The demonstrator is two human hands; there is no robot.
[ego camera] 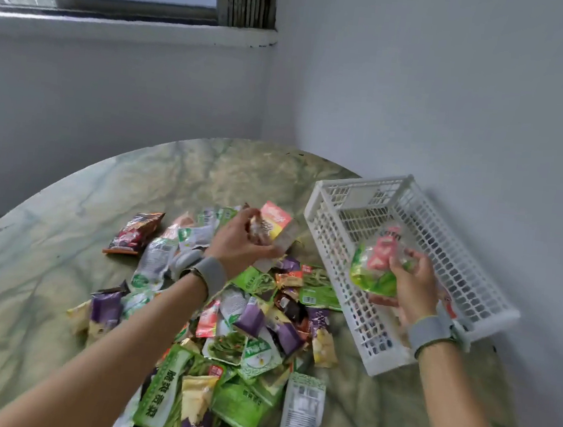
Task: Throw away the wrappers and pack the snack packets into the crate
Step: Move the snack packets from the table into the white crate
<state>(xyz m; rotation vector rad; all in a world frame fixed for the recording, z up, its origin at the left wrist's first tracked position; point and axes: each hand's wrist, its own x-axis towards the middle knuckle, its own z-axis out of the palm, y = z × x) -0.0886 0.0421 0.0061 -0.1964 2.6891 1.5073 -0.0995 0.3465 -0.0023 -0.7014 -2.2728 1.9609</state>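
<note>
Progress looks slight so far: the white crate (440, 259) shows bare lattice floor all around your right hand (411, 284), and I can see almost nothing settled inside it beyond what you hold. That hand's fingers curl round a small bunch of packets (376, 267), green and pink, held over the crate's middle and apparently about to go in. Your left hand (239, 240) pinches an orange-and-yellow packet (274, 223) lifted above the pile; whether it is a full snack or an empty wrapper I can't tell.

Most of the work is still ahead, I'd judge. The heap of packets (234, 329) lies below and between your wrists on the round table (45, 259), mixed green, purple, white and yellow. No bin for wrappers is in view.

Readable writing is scarce. A large green packet (161, 394) near your left forearm carries bold white Chinese characters, too blurred to read for certain. Other labels are too small.
</note>
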